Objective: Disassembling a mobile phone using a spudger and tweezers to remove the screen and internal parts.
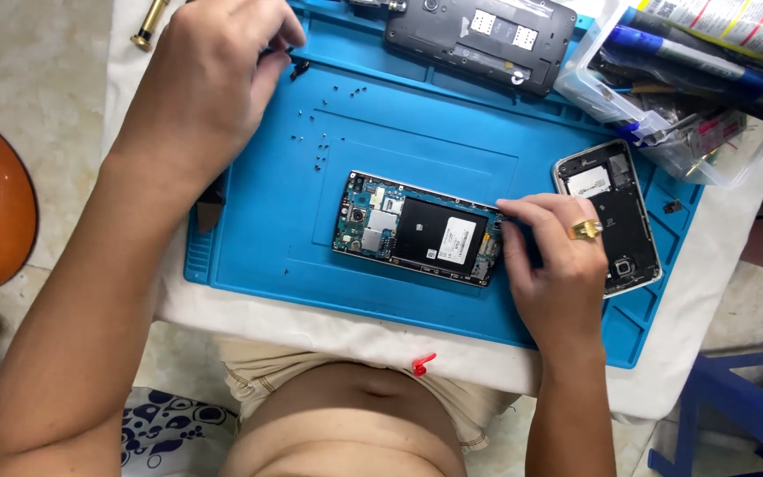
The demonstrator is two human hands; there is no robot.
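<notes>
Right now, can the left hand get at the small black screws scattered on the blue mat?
Probably yes. The left hand is right beside the loose screws on the blue mat, and nothing lies between them.

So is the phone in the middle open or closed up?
Open. The middle phone lies on the blue mat with its back cover off, showing the green circuit board and black battery.

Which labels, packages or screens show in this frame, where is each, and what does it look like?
Battery label: white rectangle on the black battery of the opened phone, mat centre.
Sticker: white, on the black phone by the right hand.
Tube: white and yellow, in the clear box, top right.
No lit screens.
</notes>
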